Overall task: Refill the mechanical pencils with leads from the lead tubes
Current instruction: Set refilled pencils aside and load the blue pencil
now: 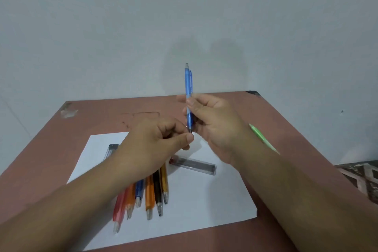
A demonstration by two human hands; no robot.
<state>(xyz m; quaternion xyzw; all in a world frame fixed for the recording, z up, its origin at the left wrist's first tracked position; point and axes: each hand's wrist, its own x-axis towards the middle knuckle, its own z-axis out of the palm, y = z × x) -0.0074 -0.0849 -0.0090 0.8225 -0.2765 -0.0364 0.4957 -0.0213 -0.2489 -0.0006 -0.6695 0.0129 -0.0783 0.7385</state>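
Standing upright, the blue pencil points tip-down, clamped in the right hand; left hand pinches at its tip, tip itself hidden.

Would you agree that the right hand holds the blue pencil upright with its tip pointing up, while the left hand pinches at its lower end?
Not quite. In the head view the blue pencil in the right hand stands upright with its tip pointing down; the clip and push-button end is up. The left hand does pinch at its lower end.
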